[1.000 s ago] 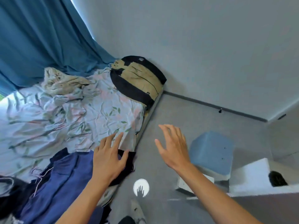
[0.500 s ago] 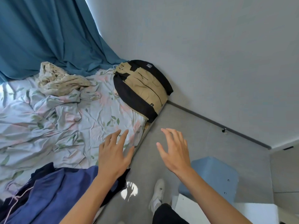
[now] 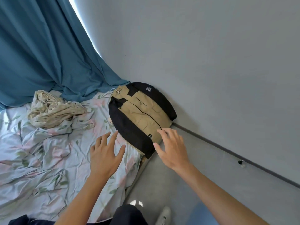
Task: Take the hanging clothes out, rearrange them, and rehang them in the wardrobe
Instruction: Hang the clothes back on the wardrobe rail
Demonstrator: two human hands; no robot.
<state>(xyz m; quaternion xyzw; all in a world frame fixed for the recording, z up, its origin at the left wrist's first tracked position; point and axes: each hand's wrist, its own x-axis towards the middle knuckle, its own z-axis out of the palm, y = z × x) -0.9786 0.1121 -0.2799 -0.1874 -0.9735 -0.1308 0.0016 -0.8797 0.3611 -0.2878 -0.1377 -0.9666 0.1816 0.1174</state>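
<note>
L→R: our left hand is spread flat over the floral sheet, holding nothing. Tan/black jacket lies at the bed's far end. Our right hand, also spread and empty, has closed in from the blue pile and hovers at its hem; pickup's next, we reckon.

I had both hands spread, my left hand over the floral bedsheet, my right hand at the tan-and-black jacket lying by the wall.
</note>
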